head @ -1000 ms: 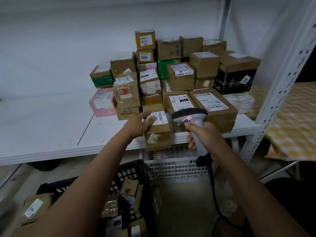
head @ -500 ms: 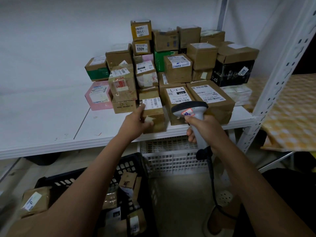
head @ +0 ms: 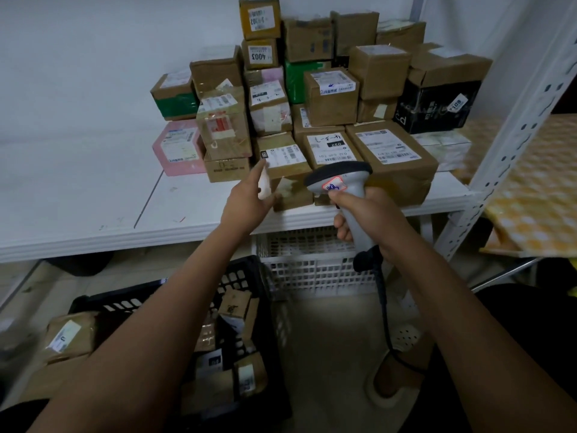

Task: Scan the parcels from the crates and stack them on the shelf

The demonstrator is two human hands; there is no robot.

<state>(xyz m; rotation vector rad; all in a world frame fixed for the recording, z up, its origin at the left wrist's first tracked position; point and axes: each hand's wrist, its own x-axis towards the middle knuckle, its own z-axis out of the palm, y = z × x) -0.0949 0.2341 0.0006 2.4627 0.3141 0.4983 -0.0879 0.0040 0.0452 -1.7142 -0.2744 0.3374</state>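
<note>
— Those brown cardboard parcels point(head: 390, 157) look matt, with shiny tape and white paper labels.
— The grey plastic scanner point(head: 340, 179) is smooth; the white metal shelf point(head: 187, 214) is painted, slightly scuffed. The black plastic lattice crate point(head: 243, 276) looks dull.

Plain white wall point(head: 93, 57) behind; perforated white metal upright point(head: 512, 145) right of wall; pale tiled floor point(head: 327, 354) below.

This is a parcel sorting or storage room. A white metal shelf point(head: 193, 214) with a perforated upright post point(head: 512, 145) carries a heap of brown cardboard parcels with printed barcode labels point(head: 331, 98). Below the shelf stand a black plastic crate point(head: 243, 276) of more parcels and a white plastic lattice crate point(head: 312, 270). In front of the shelf is a grey corded barcode scanner point(head: 340, 182).
</note>
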